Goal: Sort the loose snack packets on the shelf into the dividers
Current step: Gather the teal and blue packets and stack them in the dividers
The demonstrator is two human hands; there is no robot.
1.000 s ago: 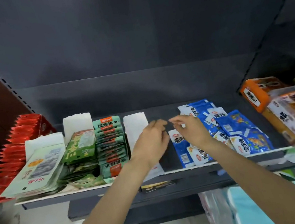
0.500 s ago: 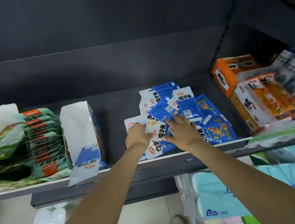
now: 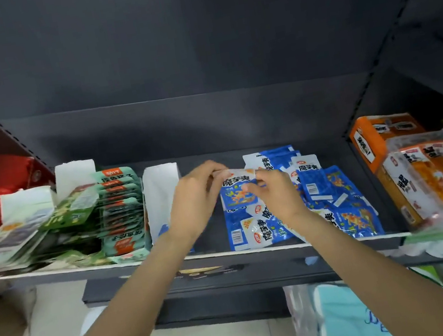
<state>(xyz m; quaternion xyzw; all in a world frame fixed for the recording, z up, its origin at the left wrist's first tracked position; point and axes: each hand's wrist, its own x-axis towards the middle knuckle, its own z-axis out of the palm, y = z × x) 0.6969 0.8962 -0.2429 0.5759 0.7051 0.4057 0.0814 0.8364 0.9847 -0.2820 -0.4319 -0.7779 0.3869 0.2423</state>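
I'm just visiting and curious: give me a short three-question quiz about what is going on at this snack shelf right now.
1. True or false: both hands hold the same blue packet.
2. What stands directly left of the left hand? A) the white divider B) an orange box C) a red stack
3. Fill in: the loose blue packets lie to the ___ of the green packets.

Key: 1 true, the left hand and the right hand pinch its top edge together. 2 A. 3 right.
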